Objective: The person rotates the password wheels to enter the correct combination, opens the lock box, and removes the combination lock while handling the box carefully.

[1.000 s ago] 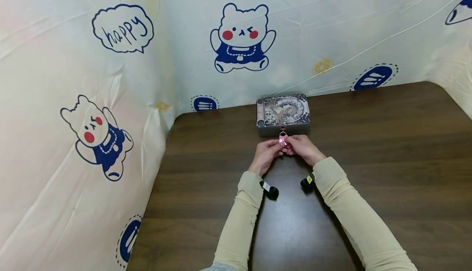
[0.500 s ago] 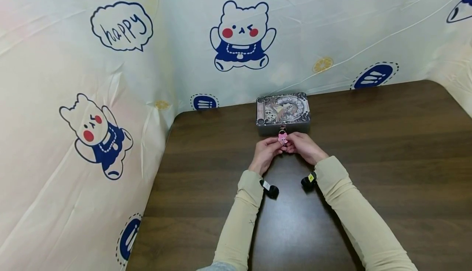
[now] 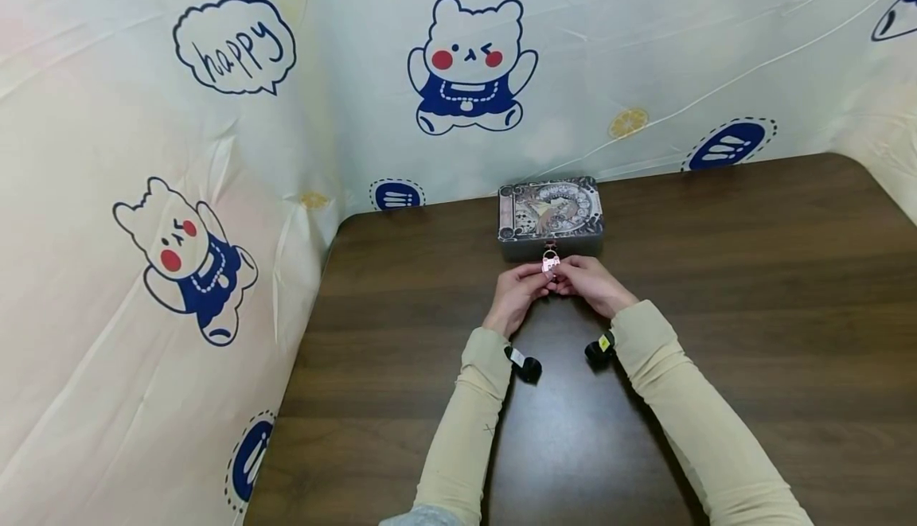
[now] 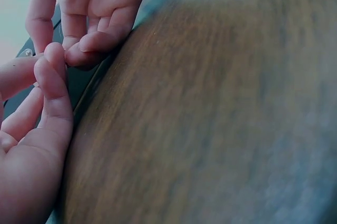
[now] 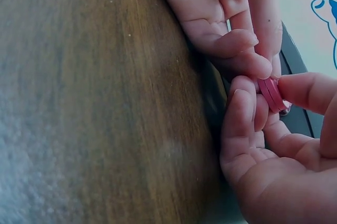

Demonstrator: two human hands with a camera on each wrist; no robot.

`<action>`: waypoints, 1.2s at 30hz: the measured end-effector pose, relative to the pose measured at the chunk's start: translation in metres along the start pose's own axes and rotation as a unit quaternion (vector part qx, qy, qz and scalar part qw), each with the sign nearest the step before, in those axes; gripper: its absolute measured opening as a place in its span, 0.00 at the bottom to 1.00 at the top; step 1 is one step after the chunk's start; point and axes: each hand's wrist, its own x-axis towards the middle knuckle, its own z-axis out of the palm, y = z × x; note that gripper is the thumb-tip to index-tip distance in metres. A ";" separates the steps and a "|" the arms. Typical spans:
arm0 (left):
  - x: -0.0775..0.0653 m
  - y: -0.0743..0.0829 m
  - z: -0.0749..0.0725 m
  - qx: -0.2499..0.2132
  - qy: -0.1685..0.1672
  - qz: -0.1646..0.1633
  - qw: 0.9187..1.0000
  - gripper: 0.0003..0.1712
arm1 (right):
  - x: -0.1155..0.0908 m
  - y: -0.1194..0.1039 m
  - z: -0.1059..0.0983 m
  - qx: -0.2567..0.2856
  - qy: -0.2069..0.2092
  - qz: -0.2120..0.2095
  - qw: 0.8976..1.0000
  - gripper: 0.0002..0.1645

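A small pink padlock (image 3: 550, 264) with a metal shackle hangs at the front clasp of a dark tin box (image 3: 552, 212) with an ornate printed lid, which is closed. My left hand (image 3: 514, 297) pinches the padlock from the left, fingertips at its body. From the other side my right hand (image 3: 593, 286) pinches it too, so the fingertips of both hands meet around it. In the right wrist view the padlock's pink edge (image 5: 271, 95) shows between the fingers. The left wrist view has the fingers hiding it.
The box stands at the back edge of a brown wooden table (image 3: 745, 287). Behind and to the left hangs a pale curtain (image 3: 344, 96) printed with bears. Each wrist wears a small black camera (image 3: 528, 371).
Both hands keep hold of the padlock at the box front. Its body has tilted slightly, and its face now catches more light. The head view has shifted a little.
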 end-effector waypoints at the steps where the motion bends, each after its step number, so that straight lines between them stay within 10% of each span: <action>1: 0.000 0.000 0.000 0.001 -0.001 0.000 1.000 0.16 | 0.000 0.000 0.000 -0.002 0.000 0.000 1.000 0.09; 26: -0.002 0.002 0.002 0.003 -0.002 -0.003 1.000 0.16 | 0.000 0.000 0.002 -0.028 0.024 -0.002 0.999 0.11; 36: -0.001 0.002 0.003 0.010 0.014 0.000 1.000 0.15 | 0.000 -0.004 0.000 0.043 0.007 0.018 0.999 0.13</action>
